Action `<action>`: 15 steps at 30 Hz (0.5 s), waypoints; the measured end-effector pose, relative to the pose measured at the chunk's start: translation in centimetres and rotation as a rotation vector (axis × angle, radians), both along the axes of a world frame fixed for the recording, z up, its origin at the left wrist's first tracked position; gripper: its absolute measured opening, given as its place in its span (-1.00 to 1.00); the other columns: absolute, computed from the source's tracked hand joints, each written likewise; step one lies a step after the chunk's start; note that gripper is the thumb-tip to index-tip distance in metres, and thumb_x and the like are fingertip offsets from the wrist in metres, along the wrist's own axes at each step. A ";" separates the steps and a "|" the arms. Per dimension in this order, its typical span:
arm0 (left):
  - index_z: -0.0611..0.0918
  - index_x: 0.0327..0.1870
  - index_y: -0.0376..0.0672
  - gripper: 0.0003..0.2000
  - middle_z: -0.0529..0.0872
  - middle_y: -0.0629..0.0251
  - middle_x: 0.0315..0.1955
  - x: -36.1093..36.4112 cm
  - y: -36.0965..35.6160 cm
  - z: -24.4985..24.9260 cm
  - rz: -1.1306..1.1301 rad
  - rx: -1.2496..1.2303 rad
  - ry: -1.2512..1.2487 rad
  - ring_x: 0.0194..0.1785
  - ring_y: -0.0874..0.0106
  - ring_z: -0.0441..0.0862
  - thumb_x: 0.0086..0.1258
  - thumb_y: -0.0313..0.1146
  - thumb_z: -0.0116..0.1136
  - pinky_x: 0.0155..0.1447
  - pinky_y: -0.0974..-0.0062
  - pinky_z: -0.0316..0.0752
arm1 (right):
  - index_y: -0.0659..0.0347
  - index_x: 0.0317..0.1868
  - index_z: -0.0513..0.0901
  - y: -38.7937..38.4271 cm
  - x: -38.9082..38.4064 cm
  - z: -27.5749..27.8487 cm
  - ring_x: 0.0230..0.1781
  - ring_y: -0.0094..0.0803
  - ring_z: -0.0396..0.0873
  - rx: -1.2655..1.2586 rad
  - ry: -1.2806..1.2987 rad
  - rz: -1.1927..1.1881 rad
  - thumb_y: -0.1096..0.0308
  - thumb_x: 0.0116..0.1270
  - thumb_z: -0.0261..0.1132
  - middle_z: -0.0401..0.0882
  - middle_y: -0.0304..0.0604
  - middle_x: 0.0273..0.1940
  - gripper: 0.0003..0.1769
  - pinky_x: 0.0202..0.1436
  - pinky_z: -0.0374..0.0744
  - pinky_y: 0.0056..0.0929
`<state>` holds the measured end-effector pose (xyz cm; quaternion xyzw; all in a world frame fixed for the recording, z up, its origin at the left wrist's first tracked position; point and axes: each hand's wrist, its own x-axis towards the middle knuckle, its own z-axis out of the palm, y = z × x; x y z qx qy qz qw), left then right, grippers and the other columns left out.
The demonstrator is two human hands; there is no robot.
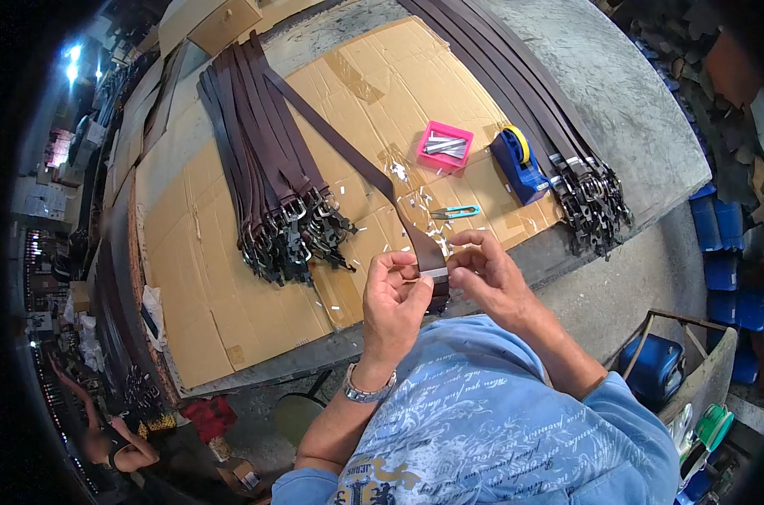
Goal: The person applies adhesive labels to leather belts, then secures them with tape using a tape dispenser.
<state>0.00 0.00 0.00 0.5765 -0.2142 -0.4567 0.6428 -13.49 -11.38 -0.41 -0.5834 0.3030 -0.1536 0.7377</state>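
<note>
**Flat, dark-brown belt (pixel 348 148) slants far-left**

The left hand (pixel 394 307) pinches it at a narrow pale band (pixel 435 273); the right hand (pixel 489 278), fingers parted, is at its edge. Its long axis crosses flat tan cardboard (pixel 205 328) toward bundled dark buckled belts (pixel 268 160).

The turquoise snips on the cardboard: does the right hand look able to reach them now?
Likely yes: the right hand is open beside the belt, the turquoise snips lie a little ahead, and nothing seems to block them.

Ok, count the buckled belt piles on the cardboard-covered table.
2: one pile left of the pink box, another pile right of the blue tape dispenser. More may be hidden.
</note>
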 end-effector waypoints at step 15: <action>0.31 0.07 -0.26 -0.58 0.65 0.25 -0.21 0.7 2.3 -2.0 -0.018 0.010 -0.017 -0.11 0.54 0.60 0.33 -0.44 0.29 -0.09 0.59 0.53 | 0.18 -0.17 0.61 0.3 1.7 -4.1 -0.30 -0.53 0.48 0.183 -0.024 0.073 -0.10 0.49 0.04 0.55 -0.31 -0.29 -0.51 -0.26 0.46 -0.51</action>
